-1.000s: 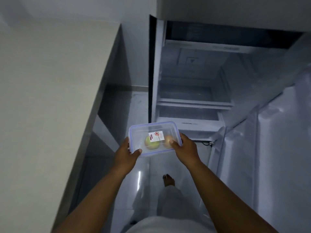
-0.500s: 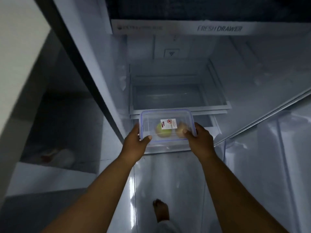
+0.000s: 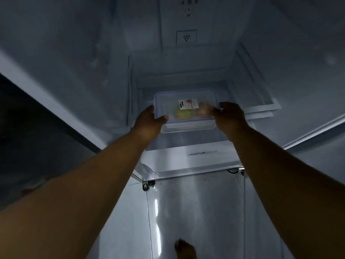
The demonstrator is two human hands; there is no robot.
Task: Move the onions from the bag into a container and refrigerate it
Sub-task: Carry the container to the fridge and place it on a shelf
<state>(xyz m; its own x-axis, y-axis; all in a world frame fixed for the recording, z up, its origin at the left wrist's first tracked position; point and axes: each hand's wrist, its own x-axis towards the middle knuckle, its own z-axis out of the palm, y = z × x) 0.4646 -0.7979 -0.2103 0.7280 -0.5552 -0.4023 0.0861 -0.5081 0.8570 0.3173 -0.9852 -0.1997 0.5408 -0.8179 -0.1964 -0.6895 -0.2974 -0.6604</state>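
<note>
Left hand (image 3: 149, 124) and right hand (image 3: 230, 116) clasp the lidded container (image 3: 186, 113) of onions (image 3: 202, 112) by its ends, inside the fridge (image 3: 74, 53).

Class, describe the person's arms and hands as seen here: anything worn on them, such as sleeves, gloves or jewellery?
Both forearms are bare right to the picture's edge, with no sleeves showing. The left hand and right hand wear no gloves; no watch, bracelet or ring is visible, though the dim, blurred light could hide small items.

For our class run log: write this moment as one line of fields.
stage: placing | left hand: holds container | right hand: holds container | contents: onions, lid on | location: over fridge shelf | released: no
</note>
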